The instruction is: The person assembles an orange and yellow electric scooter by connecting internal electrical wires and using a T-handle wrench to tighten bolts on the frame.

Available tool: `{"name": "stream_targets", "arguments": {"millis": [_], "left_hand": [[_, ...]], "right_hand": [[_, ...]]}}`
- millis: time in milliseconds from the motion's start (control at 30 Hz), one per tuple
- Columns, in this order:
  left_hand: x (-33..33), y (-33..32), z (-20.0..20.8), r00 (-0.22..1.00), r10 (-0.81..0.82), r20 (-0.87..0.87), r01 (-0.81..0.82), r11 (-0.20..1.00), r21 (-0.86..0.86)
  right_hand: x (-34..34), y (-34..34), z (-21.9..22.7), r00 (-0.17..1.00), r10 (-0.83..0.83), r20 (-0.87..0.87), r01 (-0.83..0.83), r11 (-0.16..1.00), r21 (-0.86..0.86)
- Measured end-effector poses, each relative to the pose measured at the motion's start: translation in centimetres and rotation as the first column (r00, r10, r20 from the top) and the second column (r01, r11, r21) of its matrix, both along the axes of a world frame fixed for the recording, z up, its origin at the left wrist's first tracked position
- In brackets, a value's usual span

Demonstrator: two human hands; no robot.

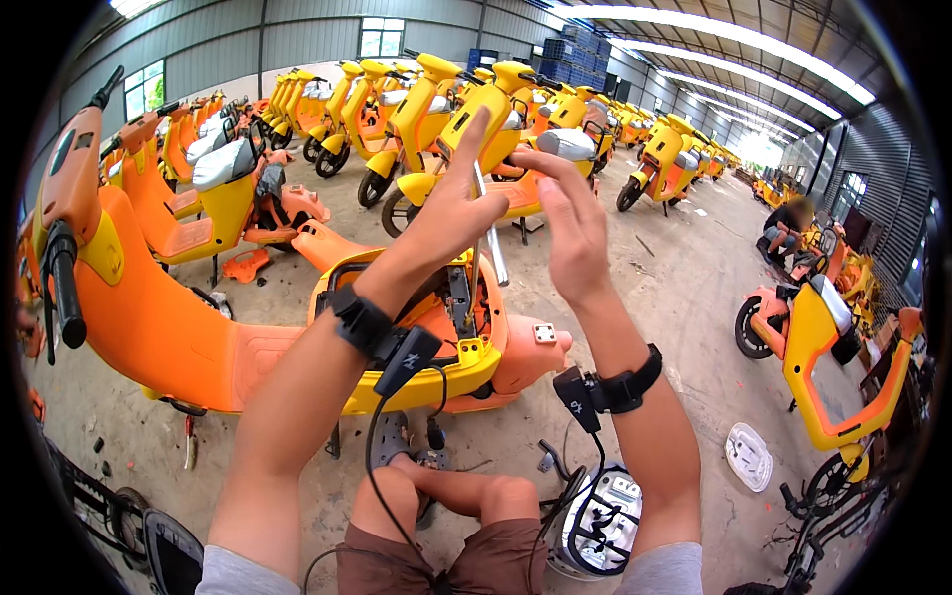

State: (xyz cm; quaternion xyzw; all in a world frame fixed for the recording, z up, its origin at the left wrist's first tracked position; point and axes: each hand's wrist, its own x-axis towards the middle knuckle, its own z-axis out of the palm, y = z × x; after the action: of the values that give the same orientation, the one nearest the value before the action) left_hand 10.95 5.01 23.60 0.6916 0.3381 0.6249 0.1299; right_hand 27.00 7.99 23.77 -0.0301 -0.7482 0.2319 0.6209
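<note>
My left hand (464, 203) is raised over an orange and yellow scooter (278, 347), its index finger pointing up. The thumb crosses in front of a slim silver metal rod (496, 253), and the hand appears closed around it. Below the hand, the rod's lower part reaches down over the scooter's opened seat compartment (461, 297), where inner parts show. Just to the right, my right hand (575, 233) is held up with bent fingers spread toward the rod's upper end. Whether those fingertips touch the rod is unclear. Black straps with small devices circle both wrists.
Rows of yellow scooters (426, 114) fill the hall behind. A white and black helmet-like shell (605, 526) lies by my right knee. Farther right are a white plastic cover (749, 457), an orange-yellow scooter frame (808, 387) and a crouching person (788, 230).
</note>
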Motion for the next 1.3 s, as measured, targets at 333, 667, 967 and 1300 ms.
{"name": "stream_targets", "arguments": {"millis": [333, 667, 967, 1300], "left_hand": [[0.9, -0.5, -0.3, 0.966, -0.194, 0.171, 0.198, 0.98, -0.001], [-0.8, -4.1, -0.4, 0.981, -0.188, 0.05, 0.193, 0.973, -0.125], [2.8, -9.7, 3.2, 0.785, 0.229, -0.576, -0.399, 0.898, -0.187], [5.6, -4.9, 0.3, 0.319, 0.812, -0.488, -0.639, 0.565, 0.522]], "right_hand": [[-3.6, 2.7, -0.2, 0.999, 0.043, 0.013, -0.044, 0.922, 0.384], [-5.1, 3.8, -0.6, 0.986, 0.139, -0.089, -0.094, 0.917, 0.388], [-6.0, 2.9, -2.6, 0.753, -0.584, -0.303, 0.654, 0.617, 0.438], [-3.0, 1.7, -2.0, 0.621, -0.769, -0.153, 0.724, 0.488, 0.488]]}}
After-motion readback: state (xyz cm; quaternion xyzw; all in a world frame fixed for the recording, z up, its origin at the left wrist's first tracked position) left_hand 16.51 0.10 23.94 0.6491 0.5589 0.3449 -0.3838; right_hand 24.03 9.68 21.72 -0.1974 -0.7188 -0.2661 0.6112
